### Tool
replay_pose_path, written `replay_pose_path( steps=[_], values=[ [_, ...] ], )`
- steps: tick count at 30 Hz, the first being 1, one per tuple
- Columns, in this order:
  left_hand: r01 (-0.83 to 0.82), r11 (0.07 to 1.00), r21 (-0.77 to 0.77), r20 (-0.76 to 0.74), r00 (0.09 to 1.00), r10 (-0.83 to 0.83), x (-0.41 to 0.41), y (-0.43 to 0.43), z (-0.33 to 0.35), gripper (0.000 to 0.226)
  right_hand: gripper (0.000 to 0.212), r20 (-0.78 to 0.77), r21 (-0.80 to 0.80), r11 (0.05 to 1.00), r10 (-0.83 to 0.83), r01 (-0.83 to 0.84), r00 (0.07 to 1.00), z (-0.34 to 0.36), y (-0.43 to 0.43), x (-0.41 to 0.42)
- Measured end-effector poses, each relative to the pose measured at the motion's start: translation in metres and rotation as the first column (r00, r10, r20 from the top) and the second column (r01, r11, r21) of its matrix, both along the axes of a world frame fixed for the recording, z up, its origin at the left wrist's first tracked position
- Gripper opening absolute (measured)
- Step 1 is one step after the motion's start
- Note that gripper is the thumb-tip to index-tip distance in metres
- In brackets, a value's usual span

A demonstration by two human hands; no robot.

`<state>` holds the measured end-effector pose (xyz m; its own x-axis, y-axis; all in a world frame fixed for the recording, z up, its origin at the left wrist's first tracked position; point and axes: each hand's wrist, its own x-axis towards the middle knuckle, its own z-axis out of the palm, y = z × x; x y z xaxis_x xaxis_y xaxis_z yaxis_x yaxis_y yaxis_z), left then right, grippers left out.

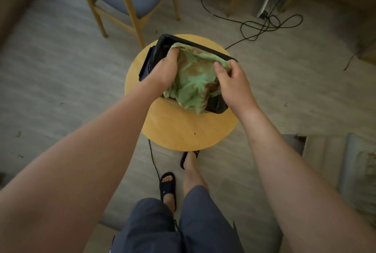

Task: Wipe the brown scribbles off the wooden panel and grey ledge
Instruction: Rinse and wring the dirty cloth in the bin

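**Stained cloth held over bin**

Green cloth [193, 81], blotched brown, is stretched left to right between both hands, its loose end drooping toward the person. It sits directly over the black bin [203, 46] on the round wooden table [183, 130]. Left hand [162, 71] fingers are curled into the far-left corner. Right hand [232, 81] pinches the right edge. Both are equally near. The grey surface [329, 157] at lower right may be the ledge, but it is too blurred to tell. No writing legible.
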<state>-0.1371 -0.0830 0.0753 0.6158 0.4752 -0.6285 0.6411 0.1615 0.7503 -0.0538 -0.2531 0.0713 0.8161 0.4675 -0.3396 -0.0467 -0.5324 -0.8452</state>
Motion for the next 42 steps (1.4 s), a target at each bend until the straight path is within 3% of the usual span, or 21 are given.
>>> replay_pose_path(
  steps=[5,7,9,11,15,19,22,26,27,30,32,34,37,40,42],
  values=[
    [-0.059,0.983,-0.175,0.063,0.996,0.071,0.029,0.015,-0.009,0.026,0.046,-0.025,0.031,0.999,-0.012,0.012,1.000,-0.024,0.020,0.042],
    [0.149,0.988,-0.050,-0.005,0.989,-0.149,0.047,0.028,-0.021,0.020,0.039,-0.029,0.017,1.000,0.001,-0.001,1.000,-0.030,0.021,0.063],
    [0.456,0.870,0.188,-0.198,0.885,-0.421,0.058,0.037,-0.028,0.024,0.046,-0.009,0.013,1.000,0.022,-0.022,1.000,-0.037,0.021,0.079],
    [0.586,0.740,0.330,-0.321,0.807,-0.496,0.069,0.044,-0.040,0.022,0.051,0.002,0.040,0.998,0.040,-0.040,0.999,-0.044,0.022,0.096],
    [0.509,0.787,0.349,-0.336,0.852,-0.401,0.077,0.054,-0.057,0.032,0.050,0.008,0.001,0.996,0.093,-0.093,0.996,-0.056,0.026,0.114],
    [0.452,0.827,0.333,-0.254,0.888,-0.383,0.075,0.060,-0.073,0.025,0.025,-0.187,-0.062,0.986,0.140,-0.154,0.972,-0.070,0.026,0.120],
    [0.449,0.831,0.327,-0.258,0.889,-0.378,0.075,0.069,-0.095,0.022,0.007,-0.171,-0.184,0.961,0.178,-0.209,0.969,-0.084,0.027,0.117],
    [0.491,0.827,0.274,-0.305,0.860,-0.409,0.077,0.075,-0.122,0.066,0.041,0.004,-0.419,0.875,0.268,-0.242,0.963,-0.112,0.032,0.107],
    [0.517,0.808,0.284,-0.314,0.846,-0.432,0.076,0.073,-0.128,0.068,0.045,0.029,-0.465,0.842,0.324,-0.274,0.946,-0.118,0.034,0.103],
    [0.581,0.726,0.367,-0.363,0.808,-0.463,0.076,0.067,-0.145,0.044,0.039,0.069,-0.514,0.802,0.391,-0.303,0.918,-0.134,0.046,0.092],
    [0.626,0.707,0.328,-0.434,0.765,-0.476,0.078,0.065,-0.156,0.043,0.042,-0.003,-0.521,0.796,0.358,-0.307,0.934,-0.147,0.059,0.087],
    [0.692,0.682,0.236,-0.512,0.685,-0.518,0.081,0.063,-0.166,0.053,0.044,-0.088,-0.594,0.728,0.364,-0.342,0.927,-0.162,0.069,0.084],
    [0.734,0.665,0.141,-0.557,0.614,-0.559,0.089,0.063,-0.180,0.062,0.035,-0.089,-0.695,0.649,0.350,-0.310,0.932,-0.179,0.077,0.085],
    [0.684,0.717,0.133,-0.544,0.656,-0.524,0.093,0.063,-0.186,0.060,0.043,-0.038,-0.700,0.697,0.179,-0.154,0.983,-0.188,0.080,0.085],
    [0.515,0.852,0.092,-0.476,0.774,-0.417,0.097,0.062,-0.184,0.053,0.052,-0.087,-0.662,0.748,-0.012,-0.049,0.996,-0.191,0.082,0.085]
  ],
)
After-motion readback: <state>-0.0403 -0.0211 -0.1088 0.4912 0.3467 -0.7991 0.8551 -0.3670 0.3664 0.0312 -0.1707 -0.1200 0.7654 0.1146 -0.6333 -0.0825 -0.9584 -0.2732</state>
